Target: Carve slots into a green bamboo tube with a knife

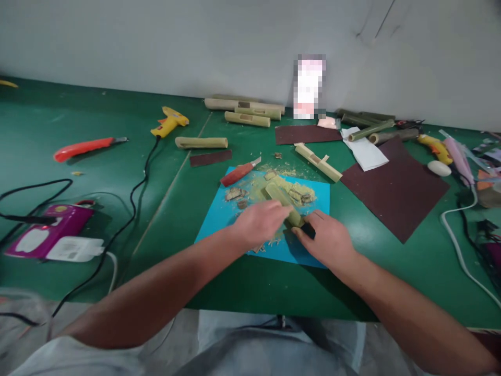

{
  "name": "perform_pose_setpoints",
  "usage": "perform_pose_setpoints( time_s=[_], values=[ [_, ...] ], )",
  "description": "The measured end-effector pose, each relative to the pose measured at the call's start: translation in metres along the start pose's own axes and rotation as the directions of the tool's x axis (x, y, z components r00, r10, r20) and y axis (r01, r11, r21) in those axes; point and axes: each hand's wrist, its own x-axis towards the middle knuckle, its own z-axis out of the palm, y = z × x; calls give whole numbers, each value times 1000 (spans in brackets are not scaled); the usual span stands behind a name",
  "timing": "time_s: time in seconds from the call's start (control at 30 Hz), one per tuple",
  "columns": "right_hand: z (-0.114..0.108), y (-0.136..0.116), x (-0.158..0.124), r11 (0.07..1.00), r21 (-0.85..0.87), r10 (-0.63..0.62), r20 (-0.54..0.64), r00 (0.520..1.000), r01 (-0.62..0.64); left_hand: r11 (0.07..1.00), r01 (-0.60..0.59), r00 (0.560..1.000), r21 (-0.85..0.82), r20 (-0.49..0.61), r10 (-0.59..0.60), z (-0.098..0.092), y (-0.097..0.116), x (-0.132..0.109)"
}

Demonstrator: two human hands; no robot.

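A green bamboo piece point(278, 196) lies slanted on a blue mat point(321, 196) strewn with shavings point(297, 189). My left hand point(260, 222) is closed around the near part of this bamboo piece. My right hand point(326, 237) is closed on a small dark tool point(308, 230) that touches the bamboo's near end; I cannot make out what the tool is. A red-handled knife point(238, 173) rests at the mat's far left corner, untouched.
More bamboo sections point(201, 142) point(247, 119) point(318, 163) and brown sandpaper sheets point(395, 189) point(210, 157) lie on the green table point(78, 125). A yellow glue gun point(169, 122), a red cutter point(84, 149), a purple box point(49, 230) and cables sit at left. Tools crowd the right edge.
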Motion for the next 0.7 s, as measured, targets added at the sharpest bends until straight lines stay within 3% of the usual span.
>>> perform_pose_setpoints(
  time_s=[0.13, 0.2, 0.27, 0.4, 0.53, 0.7],
  values=[
    [1, 0, 0, 1000, 11, 7, -16, 1000, -7, 998, 51, 996, 47, -82, -47, 2, 8, -3],
    [1, 0, 1, 1000, 4, 5, 3, 1000, -5, 999, -46, 999, 7, 25, 46, 3, 14, -5],
    [1, 0, 1, 1000, 1, 5, 13, 1000, -5, 998, -54, 996, -30, 64, 56, 4, 16, -6],
    [1, 0, 1, 1000, 2, 15, -19, 1000, -15, 997, 66, 995, 36, -74, -64, 2, 7, -2],
    [2, 1, 0, 999, 21, -27, -74, 997, 29, 998, 57, 997, -10, -54, -57, -1, 0, 0],
    [2, 1, 0, 999, -15, -32, -63, 997, 31, 988, 154, 981, -9, -121, -153, -6, -11, 1]
  ],
)
